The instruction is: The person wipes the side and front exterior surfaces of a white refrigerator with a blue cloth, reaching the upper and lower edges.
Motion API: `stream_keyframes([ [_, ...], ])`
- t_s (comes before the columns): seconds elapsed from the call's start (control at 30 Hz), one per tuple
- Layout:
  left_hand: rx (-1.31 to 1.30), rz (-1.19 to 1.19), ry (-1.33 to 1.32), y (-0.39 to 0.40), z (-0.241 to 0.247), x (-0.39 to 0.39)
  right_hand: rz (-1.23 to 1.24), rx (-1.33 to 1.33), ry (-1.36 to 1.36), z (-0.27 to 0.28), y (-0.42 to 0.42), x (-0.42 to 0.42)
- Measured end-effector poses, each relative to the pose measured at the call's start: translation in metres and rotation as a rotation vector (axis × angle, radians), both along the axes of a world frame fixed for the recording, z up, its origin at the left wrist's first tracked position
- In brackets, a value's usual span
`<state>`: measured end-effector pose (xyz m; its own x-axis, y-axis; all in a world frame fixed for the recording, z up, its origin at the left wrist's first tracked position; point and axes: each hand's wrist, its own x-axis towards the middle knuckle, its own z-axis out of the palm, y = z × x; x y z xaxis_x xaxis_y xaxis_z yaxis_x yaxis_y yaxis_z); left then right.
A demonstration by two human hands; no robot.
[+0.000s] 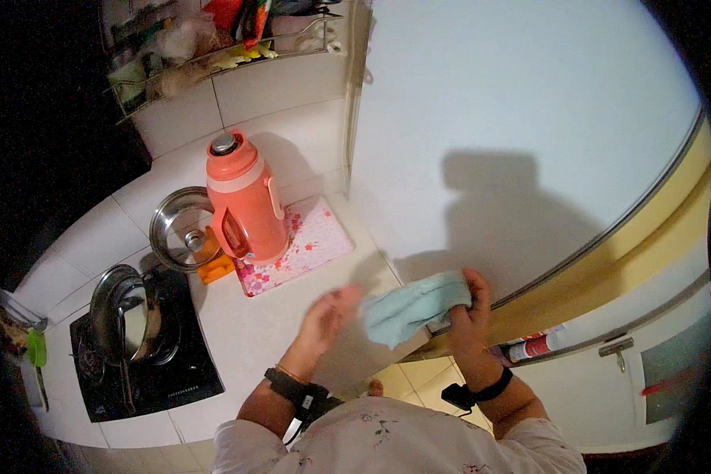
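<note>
My right hand [471, 305] grips one end of a light blue-green cloth [412, 305], which hangs loosely folded above the counter's right end. Just left of the cloth is my left hand [332, 317], a little blurred, its fingers partly spread and holding nothing. Beyond it, a coral-pink thermos jug [246, 207] stands upright on a pink floral board [314, 237]. Behind and left of the jug lies a glass lid with a steel rim [181, 228], beside an orange object [216, 269] that I cannot identify.
A steel pan [124, 314] with a utensil in it sits on a black cooktop [183, 367] at left. A green-handled tool [37, 349] lies farther left. A wire rack [272, 47] holds items above. A large pale panel [509, 89] bounds the counter at right.
</note>
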<state>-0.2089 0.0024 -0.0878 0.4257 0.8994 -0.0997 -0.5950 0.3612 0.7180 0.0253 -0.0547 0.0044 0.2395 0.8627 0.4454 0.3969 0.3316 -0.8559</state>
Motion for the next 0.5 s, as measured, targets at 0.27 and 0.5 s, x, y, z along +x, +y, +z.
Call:
stream_keyframes([
  [0.27,1.019,0.322,0.79,-0.016,0.059,0.053,0.278,-0.319,0.281,0.018,0.007,-0.053],
  [0.5,0.663,0.515,0.711,0.061,0.047,0.063,-0.36,0.472,-0.966,0.076,-0.04,0.006],
])
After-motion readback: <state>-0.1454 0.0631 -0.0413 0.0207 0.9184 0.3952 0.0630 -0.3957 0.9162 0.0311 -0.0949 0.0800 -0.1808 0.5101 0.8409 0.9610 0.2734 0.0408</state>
